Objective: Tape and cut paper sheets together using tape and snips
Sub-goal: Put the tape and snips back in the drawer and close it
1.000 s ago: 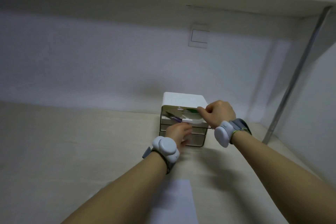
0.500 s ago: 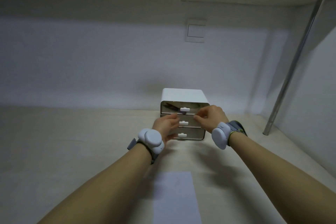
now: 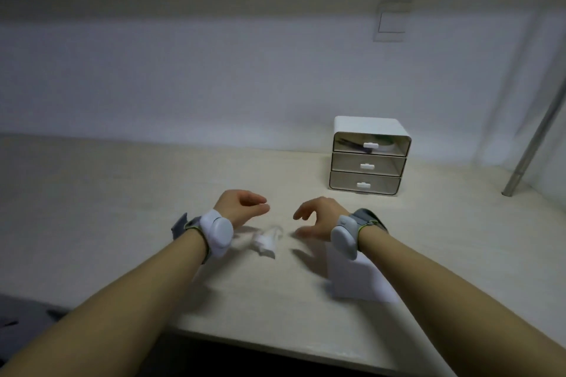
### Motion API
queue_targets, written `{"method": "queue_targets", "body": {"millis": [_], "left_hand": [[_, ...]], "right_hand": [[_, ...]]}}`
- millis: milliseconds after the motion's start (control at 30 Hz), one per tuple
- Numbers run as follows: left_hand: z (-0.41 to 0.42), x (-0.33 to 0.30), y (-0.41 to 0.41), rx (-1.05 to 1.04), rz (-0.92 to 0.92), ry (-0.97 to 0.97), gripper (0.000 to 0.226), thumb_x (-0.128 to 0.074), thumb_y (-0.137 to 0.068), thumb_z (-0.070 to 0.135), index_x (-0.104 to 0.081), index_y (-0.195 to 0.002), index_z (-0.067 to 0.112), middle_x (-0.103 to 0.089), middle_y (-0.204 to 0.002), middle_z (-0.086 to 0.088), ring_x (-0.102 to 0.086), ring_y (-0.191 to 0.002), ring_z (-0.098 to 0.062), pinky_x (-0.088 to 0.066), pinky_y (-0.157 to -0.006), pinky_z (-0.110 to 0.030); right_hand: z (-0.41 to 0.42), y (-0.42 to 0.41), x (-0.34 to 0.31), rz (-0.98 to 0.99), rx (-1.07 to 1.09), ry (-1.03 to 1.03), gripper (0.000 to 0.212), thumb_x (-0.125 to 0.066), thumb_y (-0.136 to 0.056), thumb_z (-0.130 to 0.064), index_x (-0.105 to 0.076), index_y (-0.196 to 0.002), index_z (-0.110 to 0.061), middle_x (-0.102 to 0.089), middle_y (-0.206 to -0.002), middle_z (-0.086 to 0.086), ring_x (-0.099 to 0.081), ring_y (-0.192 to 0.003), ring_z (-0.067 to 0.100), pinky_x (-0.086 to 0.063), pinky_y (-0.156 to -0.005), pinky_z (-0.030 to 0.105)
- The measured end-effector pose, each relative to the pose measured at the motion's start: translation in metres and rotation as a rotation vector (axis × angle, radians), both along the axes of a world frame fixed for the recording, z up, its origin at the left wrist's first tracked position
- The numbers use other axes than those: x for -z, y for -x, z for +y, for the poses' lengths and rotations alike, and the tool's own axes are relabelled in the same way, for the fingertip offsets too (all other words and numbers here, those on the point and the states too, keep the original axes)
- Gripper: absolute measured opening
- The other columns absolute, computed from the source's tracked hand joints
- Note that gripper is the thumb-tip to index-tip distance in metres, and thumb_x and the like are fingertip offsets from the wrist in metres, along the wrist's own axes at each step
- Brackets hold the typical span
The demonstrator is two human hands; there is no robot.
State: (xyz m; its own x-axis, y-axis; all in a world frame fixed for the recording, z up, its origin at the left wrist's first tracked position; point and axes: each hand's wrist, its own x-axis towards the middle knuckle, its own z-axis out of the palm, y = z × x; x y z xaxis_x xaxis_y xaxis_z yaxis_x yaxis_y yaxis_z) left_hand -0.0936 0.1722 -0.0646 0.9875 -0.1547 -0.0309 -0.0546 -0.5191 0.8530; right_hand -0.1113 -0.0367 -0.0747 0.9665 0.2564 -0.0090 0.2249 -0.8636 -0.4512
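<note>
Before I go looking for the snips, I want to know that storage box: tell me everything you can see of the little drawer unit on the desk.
The drawer unit is a small white box with rounded corners, plastic by its look, holding three stacked drawers with greyish translucent fronts and white pull tabs. All three look closed. Dim shapes show through the top drawer, including something green; they are too blurred to name. It stands upright on the desk near the back wall, right of both hands, and neither hand touches it.
</note>
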Motion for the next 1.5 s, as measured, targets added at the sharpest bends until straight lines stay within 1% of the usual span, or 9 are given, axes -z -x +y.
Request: {"method": "queue_targets", "body": {"millis": [167, 267, 467, 567, 833, 900, 1100, 1333, 1500], "left_hand": [[0.03, 0.022, 0.009, 0.141, 0.077, -0.22, 0.058, -0.084, -0.069, 0.029, -0.061, -0.122, 0.024, -0.055, -0.114, 0.0, -0.056, -0.104, -0.015, -0.044, -0.085, -0.023], [0.034, 0.035, 0.011, 0.204, 0.055, -0.228, 0.064, -0.088, -0.064, 0.027, -0.06, -0.122, 0.031, -0.056, -0.12, 0.002, -0.059, -0.105, -0.015, -0.046, -0.084, -0.02], [0.026, 0.051, 0.011, 0.164, -0.015, -0.192, 0.032, -0.082, -0.067, 0.025, -0.074, -0.098, 0.026, -0.07, -0.095, 0.01, -0.068, -0.086, -0.009, -0.055, -0.078, -0.025], [0.024, 0.055, 0.013, 0.102, -0.057, -0.17, 0.015, -0.08, -0.069, 0.032, -0.078, -0.083, 0.027, -0.075, -0.082, 0.009, -0.07, -0.08, -0.006, -0.056, -0.072, -0.023], [0.003, 0.042, 0.017, 0.101, -0.067, -0.135, 0.018, -0.059, -0.089, 0.015, -0.076, -0.093, 0.019, -0.07, -0.071, 0.005, -0.061, -0.06, -0.002, -0.042, -0.05, -0.01], [-0.01, 0.035, 0.019, 0.134, -0.078, -0.116, 0.017, -0.058, -0.091, 0.015, -0.075, -0.093, 0.014, -0.068, -0.069, 0.004, -0.063, -0.061, -0.005, -0.046, -0.056, -0.015], [-0.076, 0.012, 0.053, 0.328, -0.107, -0.059, 0.021, -0.052, -0.094, 0.013, -0.068, -0.08, 0.015, -0.068, -0.069, 0.002, -0.065, -0.062, -0.014, -0.048, -0.057, -0.025], [-0.209, 0.007, 0.157, 0.726, -0.128, -0.055, 0.023, -0.048, -0.097, 0.018, -0.068, -0.087, 0.012, -0.071, -0.076, -0.002, -0.069, -0.067, -0.017, -0.047, -0.056, -0.023], [-0.302, 0.044, 0.255, 1.018, -0.1, -0.137, 0.028, -0.051, -0.095, 0.02, -0.07, -0.077, 0.011, -0.074, -0.076, -0.006, -0.072, -0.07, -0.02, -0.055, -0.07, -0.026]], "right_hand": [[0.03, -0.003, 0.013, 0.099, -0.155, 0.148, 0.086, -0.08, -0.07, -0.036, -0.036, -0.144, -0.024, -0.036, -0.147, 0.004, -0.039, -0.135, 0.022, -0.034, -0.111, 0.032], [0.044, -0.011, 0.014, 0.095, -0.22, 0.173, 0.069, -0.065, -0.083, -0.023, -0.036, -0.146, -0.018, -0.038, -0.148, 0.009, -0.039, -0.136, 0.025, -0.031, -0.108, 0.027], [0.059, -0.021, 0.019, 0.113, -0.131, 0.243, 0.035, -0.06, -0.087, -0.015, -0.065, -0.122, -0.017, -0.065, -0.111, 0.006, -0.061, -0.106, 0.027, -0.045, -0.082, 0.027], [0.058, -0.021, 0.023, 0.11, -0.089, 0.285, 0.026, -0.057, -0.087, -0.016, -0.071, -0.109, -0.011, -0.07, -0.108, 0.011, -0.063, -0.091, 0.027, -0.046, -0.076, 0.027], [0.034, 0.008, 0.007, 0.024, 0.054, 0.152, 0.019, -0.062, -0.086, -0.018, -0.074, -0.092, -0.004, -0.068, -0.083, 0.012, -0.054, -0.072, 0.019, -0.042, -0.065, 0.024], [0.021, 0.024, -0.005, -0.001, 0.076, 0.148, 0.019, -0.064, -0.085, -0.02, -0.075, -0.09, -0.005, -0.071, -0.085, 0.012, -0.055, -0.071, 0.018, -0.046, -0.066, 0.026], [-0.04, 0.094, -0.036, -0.029, 0.263, 0.141, 0.02, -0.065, -0.086, -0.017, -0.074, -0.089, 0.0, -0.072, -0.083, 0.017, -0.055, -0.065, 0.019, -0.054, -0.067, 0.034], [-0.152, 0.239, -0.051, 0.02, 0.629, 0.142, 0.012, -0.069, -0.084, -0.018, -0.074, -0.085, -0.008, -0.062, -0.06, -0.002, -0.057, -0.05, 0.009, -0.053, -0.056, 0.022], [-0.223, 0.368, -0.017, 0.124, 0.899, 0.132, 0.011, -0.072, -0.08, -0.022, -0.075, -0.078, -0.012, -0.065, -0.057, -0.001, -0.054, -0.038, 0.0, -0.056, -0.064, 0.03]]}}
